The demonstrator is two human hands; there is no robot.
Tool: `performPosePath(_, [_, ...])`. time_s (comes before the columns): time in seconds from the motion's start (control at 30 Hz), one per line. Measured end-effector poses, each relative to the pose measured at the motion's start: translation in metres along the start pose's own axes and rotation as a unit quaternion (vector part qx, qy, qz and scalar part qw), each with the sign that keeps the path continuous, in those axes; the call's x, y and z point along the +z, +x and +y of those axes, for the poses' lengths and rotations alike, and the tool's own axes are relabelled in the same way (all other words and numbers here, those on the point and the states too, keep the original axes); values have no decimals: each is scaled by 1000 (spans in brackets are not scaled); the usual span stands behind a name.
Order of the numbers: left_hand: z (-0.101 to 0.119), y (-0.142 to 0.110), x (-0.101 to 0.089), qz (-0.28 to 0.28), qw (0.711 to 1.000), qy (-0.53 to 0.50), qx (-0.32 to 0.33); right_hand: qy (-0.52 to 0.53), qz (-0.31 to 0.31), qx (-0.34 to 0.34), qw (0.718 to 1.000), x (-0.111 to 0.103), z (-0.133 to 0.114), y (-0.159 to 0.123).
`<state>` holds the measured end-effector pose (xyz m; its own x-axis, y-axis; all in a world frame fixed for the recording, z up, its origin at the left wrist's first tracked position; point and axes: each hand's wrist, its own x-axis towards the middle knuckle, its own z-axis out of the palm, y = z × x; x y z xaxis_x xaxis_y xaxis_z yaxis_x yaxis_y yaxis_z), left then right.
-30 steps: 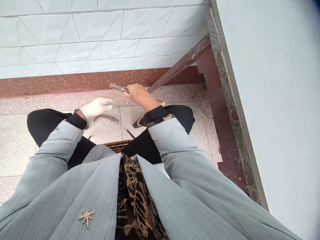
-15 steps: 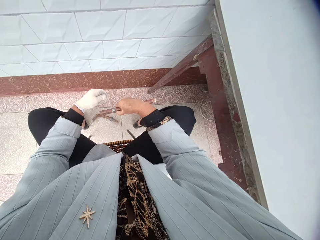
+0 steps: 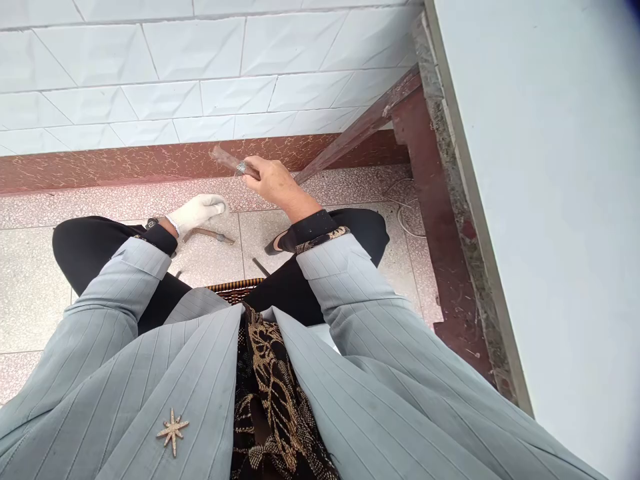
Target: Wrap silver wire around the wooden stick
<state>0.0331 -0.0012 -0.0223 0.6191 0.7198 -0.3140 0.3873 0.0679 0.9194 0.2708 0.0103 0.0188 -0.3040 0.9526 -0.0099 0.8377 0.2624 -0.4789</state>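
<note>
My right hand (image 3: 273, 181) is bare and wrapped round a brown wooden stick (image 3: 225, 160), which points up and left over the base of the wall. Grey wire (image 3: 241, 167) is wound about the stick just beyond my fingers, and its far end is blurred. Lower and to the left, my left hand (image 3: 197, 212) wears a white knit glove. Its fingers are closed with the thumb pressed on them; anything inside is hidden. Behind and below the glove a second, bent stick (image 3: 213, 235) with a similar binding lies on the floor, partly covered.
A white tiled wall (image 3: 195, 50) with a red-brown base runs in front. At the right stands a table with a pale top (image 3: 550, 200) and a slanting wooden leg (image 3: 355, 133). A pale cable (image 3: 404, 220) lies beneath it. A woven seat edge (image 3: 235, 288) shows between my legs.
My right hand has lifted the stick up and away from the floor, tilting its bound end toward the wall. My gloved left hand has shifted right and slightly down, still closed.
</note>
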Motion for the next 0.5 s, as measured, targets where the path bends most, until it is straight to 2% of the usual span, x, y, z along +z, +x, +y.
performPosePath(0.13, [5, -1, 2, -12, 994, 109, 6, -90, -52, 28, 994, 4, 5, 0])
performPosePath(0.27, [10, -6, -5, -27, 976, 216, 29, -159, -182, 8, 970, 8, -2, -2])
performPosePath(0.37, [9, -9, -10, -24, 970, 241, 38, -139, -313, -30, 939, 12, -13, -5])
performPosePath(0.5, [6, -8, -13, -16, 973, 223, 57, -40, -416, -96, 903, 17, -23, -8])
